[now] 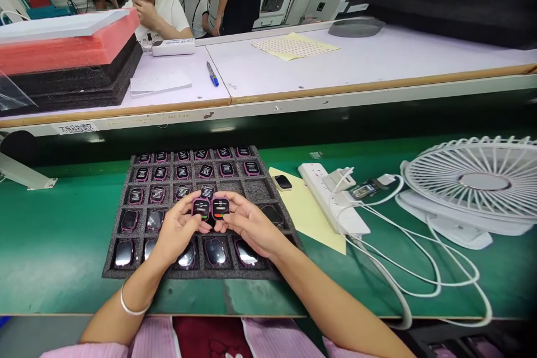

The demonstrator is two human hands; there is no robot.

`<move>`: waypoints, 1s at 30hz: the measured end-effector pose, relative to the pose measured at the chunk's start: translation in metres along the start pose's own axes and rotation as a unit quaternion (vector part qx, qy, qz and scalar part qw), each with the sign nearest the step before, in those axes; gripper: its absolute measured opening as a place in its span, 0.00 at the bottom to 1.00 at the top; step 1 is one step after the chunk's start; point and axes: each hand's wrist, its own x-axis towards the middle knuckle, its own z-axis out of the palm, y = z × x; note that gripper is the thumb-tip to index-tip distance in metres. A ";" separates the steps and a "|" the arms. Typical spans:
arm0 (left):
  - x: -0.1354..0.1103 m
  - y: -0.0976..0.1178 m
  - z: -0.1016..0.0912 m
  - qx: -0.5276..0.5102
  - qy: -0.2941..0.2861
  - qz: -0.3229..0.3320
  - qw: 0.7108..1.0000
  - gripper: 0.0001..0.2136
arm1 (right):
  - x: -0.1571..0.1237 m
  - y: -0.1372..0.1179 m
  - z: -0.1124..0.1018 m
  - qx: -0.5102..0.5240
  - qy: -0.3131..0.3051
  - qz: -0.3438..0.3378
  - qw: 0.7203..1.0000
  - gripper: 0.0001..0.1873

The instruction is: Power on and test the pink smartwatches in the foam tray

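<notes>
My left hand point(178, 226) pinches a small pink-rimmed watch body point(201, 208) with a lit screen. My right hand point(247, 222) holds a second one point(220, 207) right beside it. Both hands hover over the middle of a dark foam tray point(262, 190) on the green mat. The tray's cells hold several more such watch bodies; those in the far rows point(205, 170) show text on their screens, those in the near row point(215, 250) are dark and shiny. My hands hide some middle cells.
A lone watch body point(283, 182) lies on a yellow sheet point(308, 218) right of the tray. Further right are a white power strip point(331, 198), white cables point(419, 274) and a white fan point(474, 182). Other people sit behind the raised shelf point(268, 103).
</notes>
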 end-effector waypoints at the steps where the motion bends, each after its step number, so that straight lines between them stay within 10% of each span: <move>1: 0.000 -0.001 0.000 -0.002 0.000 -0.005 1.000 0.26 | 0.000 0.000 -0.001 0.003 0.003 0.007 1.000 0.23; 30: 0.000 -0.003 0.002 -0.012 -0.014 -0.012 1.000 0.22 | -0.003 0.002 -0.005 -0.007 -0.013 0.019 1.000 0.24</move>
